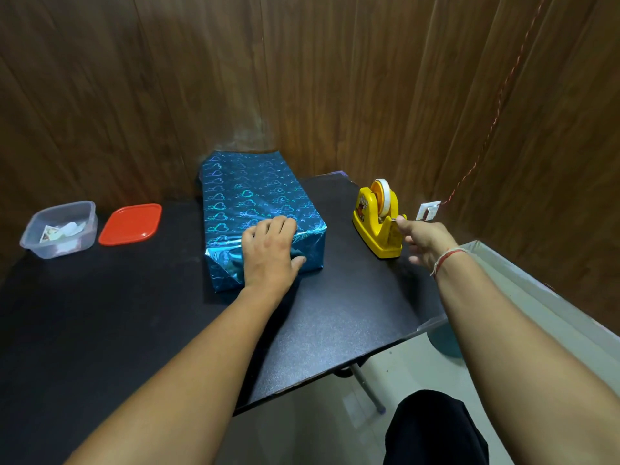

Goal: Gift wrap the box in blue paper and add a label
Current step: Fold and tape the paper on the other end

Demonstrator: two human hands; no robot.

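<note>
Box: one box [258, 209], fully covered in blue paper printed with shiny hearts, lying flat near the middle of the black table [335, 313], its far end close to the wood-panelled wall [302, 78].
Near end of the box: the paper is folded in — a triangular flap shows at the lower left corner.
Left hand: one left hand [268, 253] laid palm-down over the near edge of the box, fingers straight and together on the top face, thumb spread along the end face, pressing the fold down.
Right hand: one right hand [424, 241] at the front of the tape dispenser, thumb and forefinger pinching at the cutter end; whether tape is between them cannot be told.
Tape dispenser: one yellow tape dispenser [377, 218] to the right of the box, well apart from it, carrying one roll.
Container: one clear plastic container [60, 229] at the far left — paper scraps inside.
Lid: one red lid [131, 223] flat just beside the container.
Wrist: a red-and-white thread band [448, 258] on the right wrist.
</note>
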